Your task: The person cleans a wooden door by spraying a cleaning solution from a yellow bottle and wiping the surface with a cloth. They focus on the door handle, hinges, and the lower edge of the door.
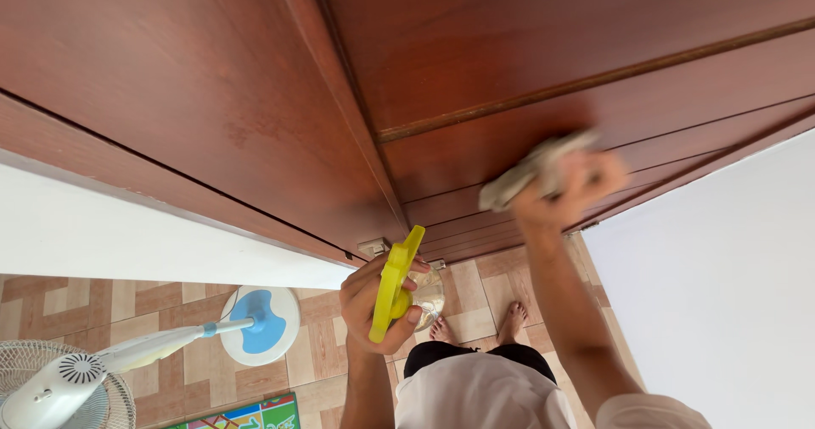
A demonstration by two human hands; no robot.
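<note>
Head view, looking down along a dark red wooden door (475, 72). Right hand (570, 187), blurred, pressing a pale cloth (531, 168) flat against a door panel at right, grip closed around the bunched cloth. Left hand (378, 303) lower, near the body, wrapped round a clear spray bottle (427, 295) with a yellow trigger head (395, 283), held just off the door and upright enough, nozzle toward the wood. Below, tiled floor (323, 344), bare feet (475, 323), a white-and-blue standing fan (170, 340) at left, white wall (722, 268) at right.

Step in hand, judging by the blur: wiping the panel. Next move likely calls for steady pressure along the grooves, cloth kept flat, bottle kept clear of the wiping arm.
</note>
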